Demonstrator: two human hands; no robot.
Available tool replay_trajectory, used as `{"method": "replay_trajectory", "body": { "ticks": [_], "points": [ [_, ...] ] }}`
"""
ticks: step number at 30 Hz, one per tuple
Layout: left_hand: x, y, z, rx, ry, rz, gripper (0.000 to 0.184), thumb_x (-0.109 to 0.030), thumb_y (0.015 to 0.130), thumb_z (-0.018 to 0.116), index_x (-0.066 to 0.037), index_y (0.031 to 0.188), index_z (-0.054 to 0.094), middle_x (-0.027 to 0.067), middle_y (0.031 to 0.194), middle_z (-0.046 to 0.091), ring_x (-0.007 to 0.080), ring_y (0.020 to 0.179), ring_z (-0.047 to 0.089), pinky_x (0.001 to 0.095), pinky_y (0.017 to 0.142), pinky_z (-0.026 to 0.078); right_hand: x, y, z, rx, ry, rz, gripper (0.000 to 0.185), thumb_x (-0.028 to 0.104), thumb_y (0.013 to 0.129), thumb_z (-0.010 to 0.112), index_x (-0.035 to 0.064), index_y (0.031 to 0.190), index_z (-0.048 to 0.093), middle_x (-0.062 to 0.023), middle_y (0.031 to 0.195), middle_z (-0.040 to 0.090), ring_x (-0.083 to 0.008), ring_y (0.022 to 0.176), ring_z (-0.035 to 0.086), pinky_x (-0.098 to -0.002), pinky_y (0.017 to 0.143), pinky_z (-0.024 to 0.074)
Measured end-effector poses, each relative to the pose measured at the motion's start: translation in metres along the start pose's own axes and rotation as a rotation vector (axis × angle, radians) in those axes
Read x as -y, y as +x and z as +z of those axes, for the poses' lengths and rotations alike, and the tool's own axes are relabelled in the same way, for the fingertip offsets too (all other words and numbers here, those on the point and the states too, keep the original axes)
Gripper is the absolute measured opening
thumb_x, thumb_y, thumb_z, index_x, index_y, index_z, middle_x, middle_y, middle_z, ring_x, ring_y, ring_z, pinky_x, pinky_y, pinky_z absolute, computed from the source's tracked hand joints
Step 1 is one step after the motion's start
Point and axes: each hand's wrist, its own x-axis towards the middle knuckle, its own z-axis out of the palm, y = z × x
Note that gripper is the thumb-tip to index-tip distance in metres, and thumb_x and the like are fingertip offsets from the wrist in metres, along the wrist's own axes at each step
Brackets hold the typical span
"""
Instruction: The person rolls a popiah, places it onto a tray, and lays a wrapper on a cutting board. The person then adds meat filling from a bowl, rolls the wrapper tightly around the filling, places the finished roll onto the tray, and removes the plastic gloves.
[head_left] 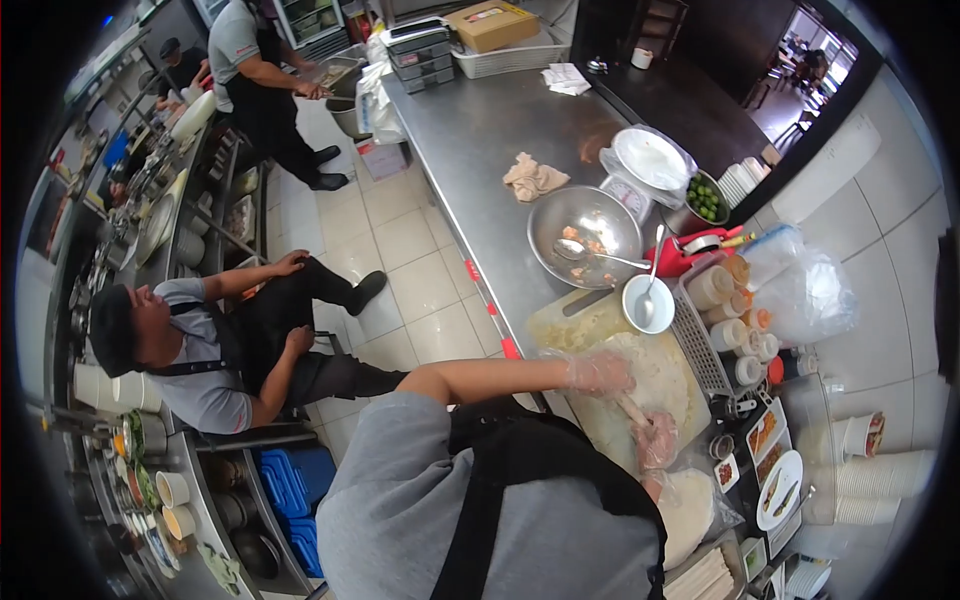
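Observation:
My left hand (602,373), in a clear plastic glove, is closed at the upper end of a slim, pale spring roll (631,408). My right hand (656,441), also gloved, has its fingers curled round the lower end. Beneath them, pale round wrappers (668,385) lie on a cutting board (550,327). Beyond my left hand stand a white bowl (640,318) with a spoon in it and a big steel bowl (560,215) holding some orange-pink filling and a spoon. Near my right forearm, a stack of wrappers (688,515) sits in a plastic bag.
A tray of pale rolls (703,578) stands at the lower right. A basket of sauce bottles (710,290) lines the wall side, with a scale (628,195) farther along. One person (200,350) sits behind on the left; another (250,80) stands farther off.

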Motion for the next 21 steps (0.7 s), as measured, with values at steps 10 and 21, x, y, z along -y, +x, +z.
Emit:
{"method": "replay_trajectory", "body": {
  "ticks": [10, 21],
  "points": [
    [0.013, -0.004, 0.011, -0.123, -0.05, 0.119, 0.027, -0.018, 0.079, 0.057, -0.016, 0.106, 0.062, 0.0105, 0.089, 0.061, 0.028, 0.091, 0.06, 0.0395, 0.081, 0.047, 0.009, 0.012, 0.004, 0.084, 0.023, -0.026, 0.03, 0.009, 0.063, 0.073, 0.0069, 0.091, 0.063, -0.0128, 0.085, 0.057, -0.0337, 0.081, 0.056, -0.0423, 0.073, 0.0447],
    [0.006, -0.017, -0.016, -0.01, -0.226, -0.04, 0.029, -0.02, 0.074, 0.067, -0.008, 0.099, 0.061, 0.014, 0.098, 0.058, 0.0335, 0.096, 0.056, 0.0421, 0.084, 0.045, 0.027, 0.03, 0.024, 0.29, -0.033, 0.09, 0.037, 0.024, 0.071, 0.07, 0.0051, 0.1, 0.059, -0.0165, 0.094, 0.057, -0.0358, 0.089, 0.058, -0.0456, 0.077, 0.0475]
  ]
}}
